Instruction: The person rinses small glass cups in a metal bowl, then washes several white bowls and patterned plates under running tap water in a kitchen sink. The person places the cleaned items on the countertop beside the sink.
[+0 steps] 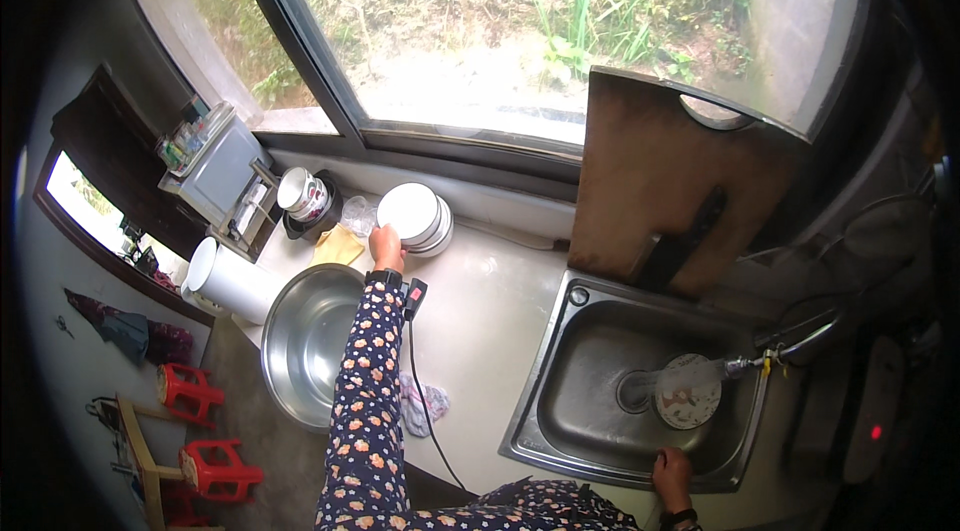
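Observation:
My left hand point(386, 249) reaches across the counter with its fingers closed on the near left edge of the upper white dish point(409, 213), which lies upside down or face up, I cannot tell, on a stack of white dishes. My right hand point(671, 475) is curled at the near rim of the stainless steel sink point(559, 381), with nothing visible in it. In the sink a patterned round dish point(688, 397) lies right of the drain, below the faucet point(739, 366), and water runs over it. A large steel basin point(289, 351) stands left of my left forearm.
Behind the basin are a yellow cloth point(337, 246), a clear glass point(358, 214), stacked bowls point(298, 189) and a white cylindrical container point(240, 282). A crumpled cloth point(424, 405) and a black cable point(418, 373) lie on the counter. A wooden cutting board point(630, 178) leans behind the sink.

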A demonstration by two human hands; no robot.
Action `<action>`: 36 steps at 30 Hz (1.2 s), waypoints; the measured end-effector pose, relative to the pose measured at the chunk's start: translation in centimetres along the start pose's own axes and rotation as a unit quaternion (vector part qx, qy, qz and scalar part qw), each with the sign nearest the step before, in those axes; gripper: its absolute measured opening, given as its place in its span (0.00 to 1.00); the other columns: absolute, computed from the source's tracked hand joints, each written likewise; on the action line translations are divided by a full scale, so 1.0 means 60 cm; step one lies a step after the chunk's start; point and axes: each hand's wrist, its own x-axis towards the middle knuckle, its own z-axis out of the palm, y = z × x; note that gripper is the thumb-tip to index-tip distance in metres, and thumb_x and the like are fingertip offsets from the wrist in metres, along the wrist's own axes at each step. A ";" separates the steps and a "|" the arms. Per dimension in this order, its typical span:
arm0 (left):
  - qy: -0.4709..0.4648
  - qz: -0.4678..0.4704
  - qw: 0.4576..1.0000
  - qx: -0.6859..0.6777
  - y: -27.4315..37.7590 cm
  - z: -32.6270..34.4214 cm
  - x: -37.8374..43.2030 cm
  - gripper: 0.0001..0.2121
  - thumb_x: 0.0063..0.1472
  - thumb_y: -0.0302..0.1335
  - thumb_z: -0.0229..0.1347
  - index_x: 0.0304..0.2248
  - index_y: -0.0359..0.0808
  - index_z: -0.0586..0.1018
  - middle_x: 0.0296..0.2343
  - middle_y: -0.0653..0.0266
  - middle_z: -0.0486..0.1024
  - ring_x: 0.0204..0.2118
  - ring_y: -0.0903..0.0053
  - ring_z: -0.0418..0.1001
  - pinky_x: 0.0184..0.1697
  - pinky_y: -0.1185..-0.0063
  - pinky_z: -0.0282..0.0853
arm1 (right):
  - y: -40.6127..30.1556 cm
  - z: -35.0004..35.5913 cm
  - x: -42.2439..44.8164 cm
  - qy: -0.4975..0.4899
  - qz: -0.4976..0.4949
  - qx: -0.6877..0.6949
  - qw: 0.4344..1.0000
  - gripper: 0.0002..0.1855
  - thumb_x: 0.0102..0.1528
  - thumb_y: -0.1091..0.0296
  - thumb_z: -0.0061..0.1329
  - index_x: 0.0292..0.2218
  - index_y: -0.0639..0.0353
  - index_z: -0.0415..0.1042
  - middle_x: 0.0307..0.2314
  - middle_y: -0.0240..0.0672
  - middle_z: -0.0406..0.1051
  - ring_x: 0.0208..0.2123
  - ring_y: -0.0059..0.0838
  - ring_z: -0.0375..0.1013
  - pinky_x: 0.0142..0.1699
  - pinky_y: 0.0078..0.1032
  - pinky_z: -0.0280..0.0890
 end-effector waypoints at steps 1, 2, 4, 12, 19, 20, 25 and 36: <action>0.000 -0.002 1.000 0.001 0.002 0.000 -0.005 0.13 0.56 0.28 0.40 0.37 0.31 0.72 0.23 0.57 0.73 0.15 0.73 0.69 0.11 0.81 0.58 | 0.000 0.000 0.000 0.002 -0.003 0.000 1.000 0.07 0.50 0.73 0.46 0.31 0.66 0.73 0.28 0.49 0.71 0.32 0.49 0.71 0.37 0.38 0.67; -0.003 0.001 1.000 -0.005 0.003 0.000 -0.009 0.13 0.56 0.28 0.40 0.38 0.32 0.71 0.23 0.57 0.73 0.15 0.73 0.69 0.11 0.81 0.58 | 0.000 0.000 0.000 0.003 -0.006 0.000 1.000 0.07 0.50 0.73 0.46 0.31 0.66 0.73 0.28 0.49 0.71 0.32 0.49 0.71 0.37 0.38 0.67; -0.004 0.004 1.000 -0.009 0.006 0.000 -0.017 0.13 0.55 0.27 0.40 0.39 0.34 0.71 0.24 0.57 0.73 0.15 0.73 0.70 0.11 0.81 0.59 | 0.001 0.002 0.000 0.005 -0.008 -0.002 1.000 0.07 0.50 0.73 0.46 0.31 0.65 0.73 0.28 0.48 0.71 0.32 0.49 0.71 0.37 0.38 0.67; 0.000 0.001 1.000 -0.019 0.011 0.001 -0.023 0.14 0.53 0.24 0.40 0.40 0.34 0.71 0.30 0.56 0.74 0.19 0.70 0.71 0.14 0.79 0.65 | 0.012 0.010 -0.002 0.011 -0.015 -0.002 1.000 0.07 0.49 0.72 0.46 0.31 0.65 0.73 0.28 0.49 0.71 0.31 0.50 0.71 0.36 0.39 0.66; 0.027 0.047 0.997 0.060 0.016 0.001 -0.027 0.14 0.52 0.22 0.40 0.39 0.29 0.72 0.28 0.53 0.74 0.21 0.66 0.74 0.15 0.75 0.69 | -0.003 0.002 -0.001 -0.019 0.017 -0.017 1.000 0.08 0.49 0.73 0.46 0.32 0.65 0.73 0.28 0.48 0.71 0.32 0.49 0.71 0.37 0.38 0.66; 0.032 0.055 0.995 0.072 0.017 0.001 -0.027 0.14 0.53 0.22 0.40 0.38 0.29 0.72 0.28 0.52 0.75 0.21 0.66 0.74 0.15 0.75 0.70 | -0.004 0.001 -0.001 -0.015 0.009 -0.013 1.000 0.08 0.49 0.73 0.46 0.32 0.65 0.73 0.28 0.47 0.71 0.32 0.49 0.71 0.37 0.38 0.66; 0.028 0.059 0.992 0.111 0.021 -0.001 -0.031 0.15 0.53 0.22 0.42 0.40 0.27 0.70 0.28 0.51 0.75 0.19 0.66 0.74 0.15 0.76 0.70 | -0.006 -0.002 -0.003 -0.015 0.006 -0.013 1.000 0.08 0.50 0.72 0.45 0.31 0.65 0.73 0.29 0.47 0.71 0.32 0.49 0.71 0.37 0.38 0.66; 0.021 0.095 0.993 0.065 -0.020 -0.014 0.017 0.21 0.60 0.33 0.47 0.50 0.33 0.62 0.30 0.60 0.71 0.22 0.77 0.70 0.14 0.81 0.67 | -0.011 0.005 0.027 -0.057 0.030 -0.010 0.998 0.10 0.53 0.67 0.43 0.32 0.63 0.72 0.28 0.51 0.69 0.33 0.52 0.68 0.39 0.42 0.63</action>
